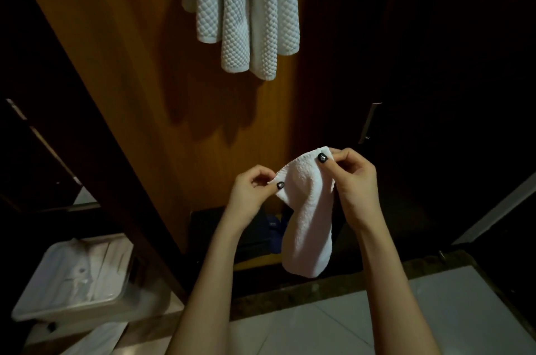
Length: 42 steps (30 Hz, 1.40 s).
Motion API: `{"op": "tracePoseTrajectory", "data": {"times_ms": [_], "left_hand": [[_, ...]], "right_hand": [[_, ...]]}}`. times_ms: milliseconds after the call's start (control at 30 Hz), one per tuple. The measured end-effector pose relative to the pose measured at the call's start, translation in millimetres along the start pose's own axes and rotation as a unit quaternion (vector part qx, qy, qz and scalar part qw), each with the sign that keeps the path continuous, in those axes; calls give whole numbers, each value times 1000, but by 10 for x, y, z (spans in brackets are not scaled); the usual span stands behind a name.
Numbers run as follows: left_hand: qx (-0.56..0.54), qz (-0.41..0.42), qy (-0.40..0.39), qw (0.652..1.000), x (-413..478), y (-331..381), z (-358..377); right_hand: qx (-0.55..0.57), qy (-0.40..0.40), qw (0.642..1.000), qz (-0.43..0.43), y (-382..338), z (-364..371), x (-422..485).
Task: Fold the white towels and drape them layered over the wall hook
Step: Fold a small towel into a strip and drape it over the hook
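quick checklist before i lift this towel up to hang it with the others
1. Left hand pinches one top corner of the towel: ok.
2. Right hand pinches the other top corner: ok.
3. Towel folded neatly: not ok, it sags bunched between the hands.
4. Hanging towels sit layered above: ok.
5. Room left on the hook: cannot tell, it is out of view.

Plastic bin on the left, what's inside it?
The plastic bin holds white folded fabric, seemingly a buttoned shirt. Anything beneath that fabric is covered and cannot be seen.
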<state>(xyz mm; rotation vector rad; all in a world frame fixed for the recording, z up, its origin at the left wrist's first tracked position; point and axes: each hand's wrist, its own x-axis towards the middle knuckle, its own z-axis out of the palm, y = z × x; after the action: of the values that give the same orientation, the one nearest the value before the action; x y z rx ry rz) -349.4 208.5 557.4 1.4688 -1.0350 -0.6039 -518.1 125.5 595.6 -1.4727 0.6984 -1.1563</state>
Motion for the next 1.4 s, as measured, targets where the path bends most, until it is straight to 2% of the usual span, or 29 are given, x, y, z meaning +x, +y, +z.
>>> {"op": "tracePoseTrajectory", "data": {"times_ms": [233, 300, 367, 467, 567, 700, 767, 933, 1000, 1100, 1400], "left_hand": [[-84, -25, 23, 996, 28, 1, -215], [-43, -12, 9, 999, 41, 85, -279], [48, 9, 6, 999, 51, 196, -325], [208, 84, 50, 973, 22, 389, -365], [203, 150, 80, 964, -16, 535, -395], [142, 122, 71, 980, 2, 543, -463], [120, 113, 74, 984, -11, 502, -473], [61, 82, 104, 989, -77, 405, -468], [68, 55, 119, 989, -92, 377, -491], [158, 13, 130, 979, -139, 339, -554], [146, -21, -36, 988, -233, 447, -227]], "right_hand": [[-90, 8, 996, 21, 27, -146, 9], [-129, 14, 991, 24, 74, -138, -8], [-167, 26, 985, 20, 129, -101, -27], [-189, 43, 981, -2, 173, -22, -55], [-170, 62, 983, -38, 137, 47, -34], [-127, 71, 987, -72, 66, 131, -18], [-116, 62, 989, -63, 47, 140, -26], [-239, 0, 970, -42, 18, 121, -35], [-236, -21, 971, -41, 2, 139, -77], [-196, -38, 978, -57, -39, 182, -141], [-170, -128, 973, -87, -98, 171, -298]]}}
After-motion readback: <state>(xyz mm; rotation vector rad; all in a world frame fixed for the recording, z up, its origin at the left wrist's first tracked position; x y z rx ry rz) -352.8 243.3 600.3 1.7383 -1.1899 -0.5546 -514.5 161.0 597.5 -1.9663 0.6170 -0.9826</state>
